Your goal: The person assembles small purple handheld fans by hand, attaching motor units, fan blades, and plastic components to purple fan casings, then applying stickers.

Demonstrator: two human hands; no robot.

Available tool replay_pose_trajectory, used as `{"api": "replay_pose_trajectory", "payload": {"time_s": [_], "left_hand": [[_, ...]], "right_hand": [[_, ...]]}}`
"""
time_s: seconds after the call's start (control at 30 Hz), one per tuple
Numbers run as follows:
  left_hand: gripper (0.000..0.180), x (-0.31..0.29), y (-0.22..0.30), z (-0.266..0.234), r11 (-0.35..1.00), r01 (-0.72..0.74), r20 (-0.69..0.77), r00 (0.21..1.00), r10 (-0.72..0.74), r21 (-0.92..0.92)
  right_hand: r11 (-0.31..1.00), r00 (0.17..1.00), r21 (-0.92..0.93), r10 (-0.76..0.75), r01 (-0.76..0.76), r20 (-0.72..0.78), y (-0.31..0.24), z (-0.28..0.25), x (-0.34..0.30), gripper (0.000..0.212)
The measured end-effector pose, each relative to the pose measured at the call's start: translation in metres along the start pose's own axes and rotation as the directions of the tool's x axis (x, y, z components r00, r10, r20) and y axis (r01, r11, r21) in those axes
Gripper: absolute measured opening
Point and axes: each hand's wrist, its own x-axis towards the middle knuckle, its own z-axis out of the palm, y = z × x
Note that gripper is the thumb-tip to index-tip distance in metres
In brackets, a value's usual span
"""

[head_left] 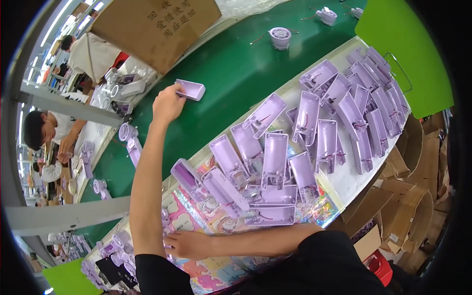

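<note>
"Over the green conveyor belt (221,93), how should we carry this lilac plastic housing (194,91)?"

"By its left end, where our left hand (168,104) has it clamped between thumb and fingers. We'd pinch firmly yet lightly, so the thin walls don't flex, and keep it clear of the cardboard box (157,34)."

"And our right hand (189,245)?"

"Low over the cartoon-printed sheet (221,270); we can't tell whether its fingers grip anything."

"How does the piece look?"

"Trough-shaped and smooth, hollow side towards us, right end rounded. We see no wires inside, unlike some housings piled (275,155) nearby."
</note>
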Motion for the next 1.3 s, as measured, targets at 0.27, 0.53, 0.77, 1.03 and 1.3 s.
{"api": "replay_pose_trajectory", "payload": {"time_s": [0.27,0.53,0.77,1.03,1.3], "left_hand": [[0.020,-0.116,0.042,-0.061,0.872,-0.363,-0.076,0.930,0.359,-0.328],[0.019,-0.195,0.089,-0.057,0.774,-0.585,-0.002,0.798,0.603,-0.244],[0.011,-0.161,0.106,-0.055,0.722,-0.518,-0.170,0.848,0.501,-0.459],[0.028,-0.021,0.163,-0.027,0.755,-0.553,-0.073,0.820,0.567,-0.351],[0.068,0.106,0.207,0.038,0.765,-0.621,-0.123,0.757,0.641,0.171]], "right_hand": [[0.999,0.998,-0.011,-0.047,0.047,-0.042,0.002,-0.013,-0.002,0.037],[0.998,0.997,-0.035,-0.050,0.048,-0.064,0.003,-0.006,-0.003,0.044],[1.000,1.000,0.011,0.008,-0.008,-0.010,-0.002,-0.009,0.002,0.040],[0.999,0.998,-0.033,-0.023,0.021,-0.055,-0.004,-0.021,-0.002,0.027],[0.985,0.973,-0.076,-0.139,0.155,0.185,0.008,0.086,0.019,0.067]]}}
